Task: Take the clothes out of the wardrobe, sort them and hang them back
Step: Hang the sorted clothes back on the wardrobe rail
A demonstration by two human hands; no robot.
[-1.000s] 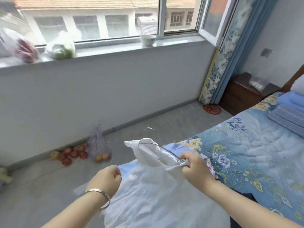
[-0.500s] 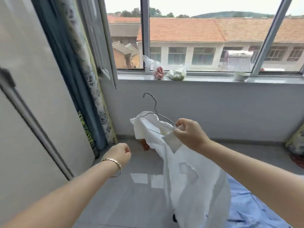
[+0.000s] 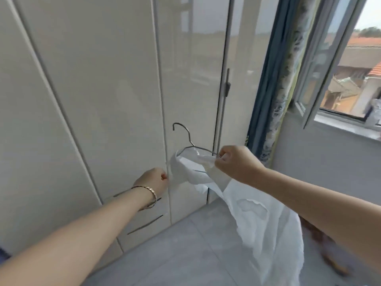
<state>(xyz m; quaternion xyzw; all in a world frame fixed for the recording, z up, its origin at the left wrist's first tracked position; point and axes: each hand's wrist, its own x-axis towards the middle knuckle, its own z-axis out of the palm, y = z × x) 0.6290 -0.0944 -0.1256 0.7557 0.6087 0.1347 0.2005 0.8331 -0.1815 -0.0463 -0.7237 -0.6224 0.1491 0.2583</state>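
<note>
Right hand (image 3: 237, 165) is closed round one arm of a wire hanger (image 3: 188, 132), pinching a bunch of the white shirt (image 3: 263, 228) with it. The hook stands upright, toward 10 o'clock from the fist. The shirt hangs in front of the wardrobe (image 3: 103, 100) and trails toward 5 o'clock over the grey floor (image 3: 185, 254). Left hand (image 3: 152, 180), with a bracelet (image 3: 151, 191) at the wrist, has its fingers curled at a door seam — whether it grips the edge cannot be told. A curtain (image 3: 272, 100) and a window (image 3: 329, 79) are at 2 o'clock.
</note>
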